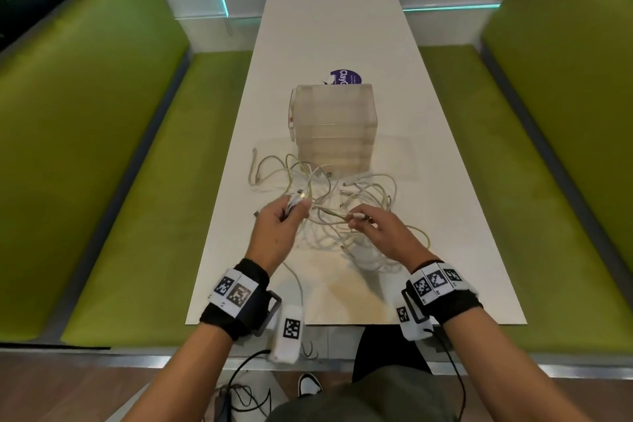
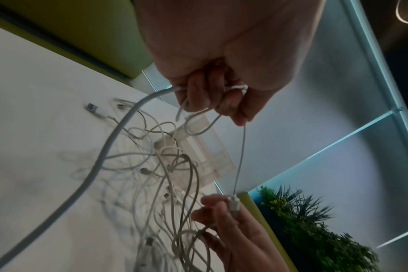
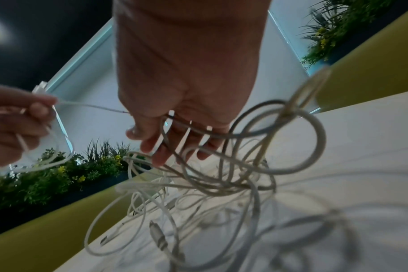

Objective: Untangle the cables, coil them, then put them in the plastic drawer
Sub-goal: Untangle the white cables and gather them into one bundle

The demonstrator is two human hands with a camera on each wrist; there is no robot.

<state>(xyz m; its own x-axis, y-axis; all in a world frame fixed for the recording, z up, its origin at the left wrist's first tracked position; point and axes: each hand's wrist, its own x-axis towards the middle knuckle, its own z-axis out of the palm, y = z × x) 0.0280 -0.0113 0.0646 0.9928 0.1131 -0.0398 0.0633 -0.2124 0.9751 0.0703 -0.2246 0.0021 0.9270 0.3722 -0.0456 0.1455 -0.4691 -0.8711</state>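
Note:
A tangle of white cables (image 1: 346,216) lies on the white table (image 1: 445,250) in front of a clear plastic drawer unit (image 1: 334,123). My left hand (image 1: 297,207) is raised over the tangle's left side, fingers curled round a small bunch of cable ends (image 2: 235,88). My right hand (image 1: 356,220) pinches a white connector (image 2: 233,202) between thumb and forefinger. A thin cable (image 2: 241,156) runs taut between the two hands. In the right wrist view several loops (image 3: 256,143) drape over the right hand's fingers (image 3: 161,154). The drawers look closed.
A round purple sticker (image 1: 346,76) lies behind the drawer unit. Green benches (image 1: 120,181) (image 1: 531,181) flank the table on both sides. One cable (image 1: 298,284) trails over the table's near edge. A loose connector (image 2: 92,107) lies apart from the tangle.

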